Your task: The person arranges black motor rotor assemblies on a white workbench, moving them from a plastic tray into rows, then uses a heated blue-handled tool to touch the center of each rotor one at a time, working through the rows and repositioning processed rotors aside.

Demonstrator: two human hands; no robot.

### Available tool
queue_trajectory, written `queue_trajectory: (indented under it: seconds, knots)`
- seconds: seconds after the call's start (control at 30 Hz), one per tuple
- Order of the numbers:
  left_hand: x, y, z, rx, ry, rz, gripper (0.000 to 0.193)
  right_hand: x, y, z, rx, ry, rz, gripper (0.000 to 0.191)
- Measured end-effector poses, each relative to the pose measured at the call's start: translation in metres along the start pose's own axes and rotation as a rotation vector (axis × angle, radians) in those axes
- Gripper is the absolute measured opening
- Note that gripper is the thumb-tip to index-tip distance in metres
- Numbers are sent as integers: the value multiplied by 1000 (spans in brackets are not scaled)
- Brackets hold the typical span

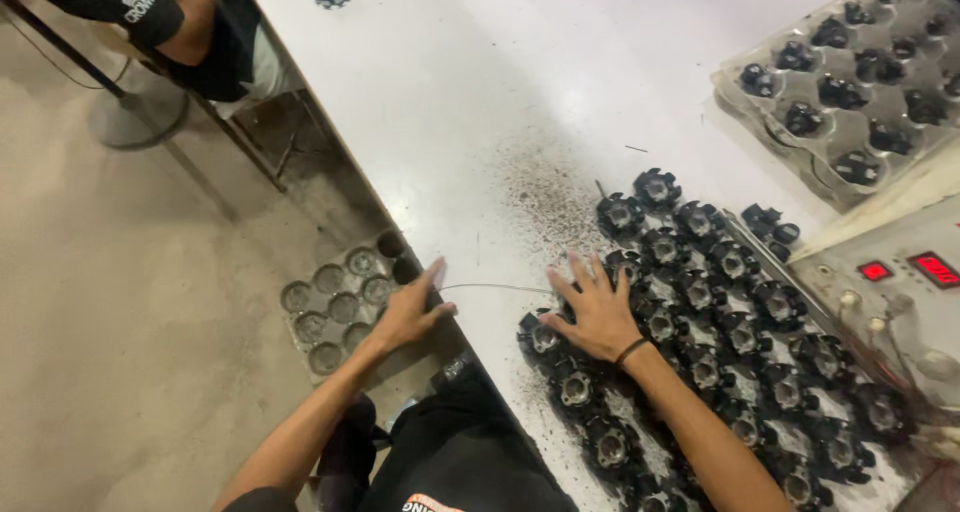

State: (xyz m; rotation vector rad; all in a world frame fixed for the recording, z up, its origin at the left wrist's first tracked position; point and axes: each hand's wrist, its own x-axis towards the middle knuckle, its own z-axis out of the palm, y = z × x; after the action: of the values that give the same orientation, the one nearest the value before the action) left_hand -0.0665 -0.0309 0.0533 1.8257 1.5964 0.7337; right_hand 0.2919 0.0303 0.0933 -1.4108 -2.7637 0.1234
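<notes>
Head view: right hand (598,314) flat on black round parts (720,312), grey moulded tray (850,92) beyond.

Cluster of round parts (720,302) on table (450,102), filled tray (850,82) behind, empty tray (340,297) left below.

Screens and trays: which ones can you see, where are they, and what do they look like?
Red screens: two small glowing rectangles on a grey box at the right edge.
Clear tray: top right on the white table, moulded pockets holding black parts.
Grey tray: left of the table, below its edge, round pockets, beside the left hand.
</notes>
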Motion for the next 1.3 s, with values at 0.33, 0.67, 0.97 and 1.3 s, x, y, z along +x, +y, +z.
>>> queue_trajectory:
  seconds: [0.33, 0.67, 0.97, 1.3]
  knots:
    - [4, -34, -41, 137, 37, 72, 16, -6, 4, 15, 25, 17, 20, 83]
    - [1, 32, -133, -520, 546, 31, 21, 5, -58, -68, -97, 321, -217, 87]
    - [11, -4, -101, -660, -320, 416, 19, 11, -123, -189, -230, 532, -642, 27]
    - [53, -148, 52, -118, -64, -887, 58, -64, -146, -223, -61, -160, -11, 34]
